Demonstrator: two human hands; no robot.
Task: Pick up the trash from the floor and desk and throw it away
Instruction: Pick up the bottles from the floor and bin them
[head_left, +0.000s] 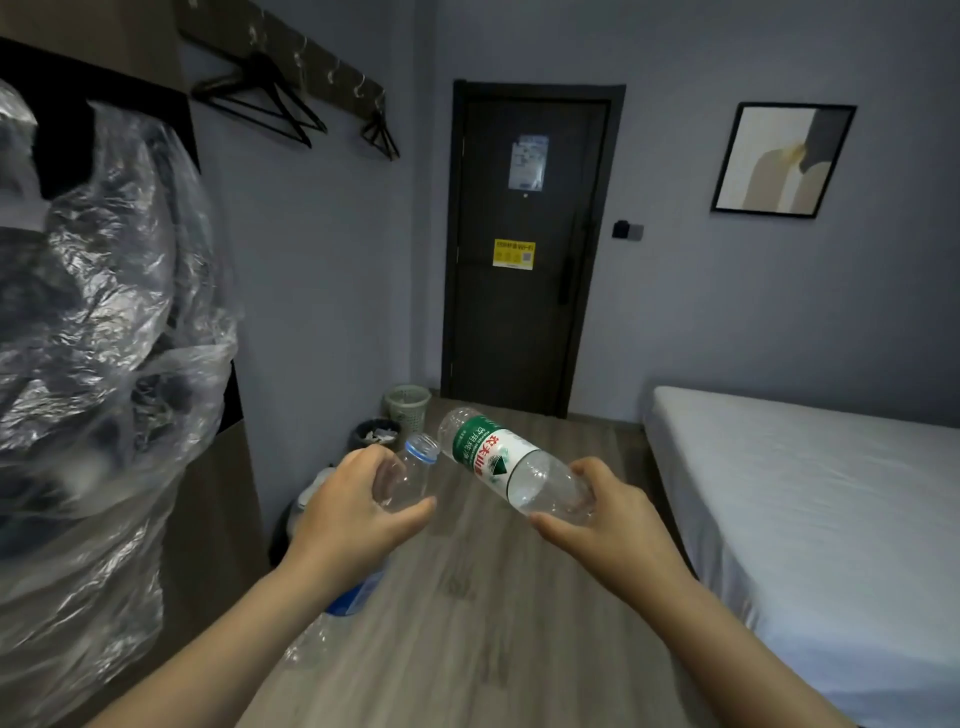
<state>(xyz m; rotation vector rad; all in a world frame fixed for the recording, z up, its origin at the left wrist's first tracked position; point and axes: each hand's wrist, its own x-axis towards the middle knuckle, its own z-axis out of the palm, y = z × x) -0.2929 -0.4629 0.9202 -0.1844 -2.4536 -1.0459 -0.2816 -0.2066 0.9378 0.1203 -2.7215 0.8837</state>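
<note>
Left hand: the left hand (358, 501) curls round the body of a clear, unlabelled plastic bottle with a blue neck ring (410, 470), mouth pointing up and away.
Right hand: the right hand (610, 517) grips the base end of a clear plastic bottle with a green-and-white label (496, 457), thumb underneath, the bottle tilted up to the left.
Why held so: one bottle per hand, both raised ahead, probably to bin both in one trip (my guess).
Bottle ends: nearly meeting between the hands.
Bins: a dark round bin holding pale scraps (376, 434) and a pale lattice wastebasket (408, 402) stand by the wall, well beyond the hands.
Remaining: a crushed clear bottle with a blue label (332, 618) lies on the floor under the left forearm.
</note>
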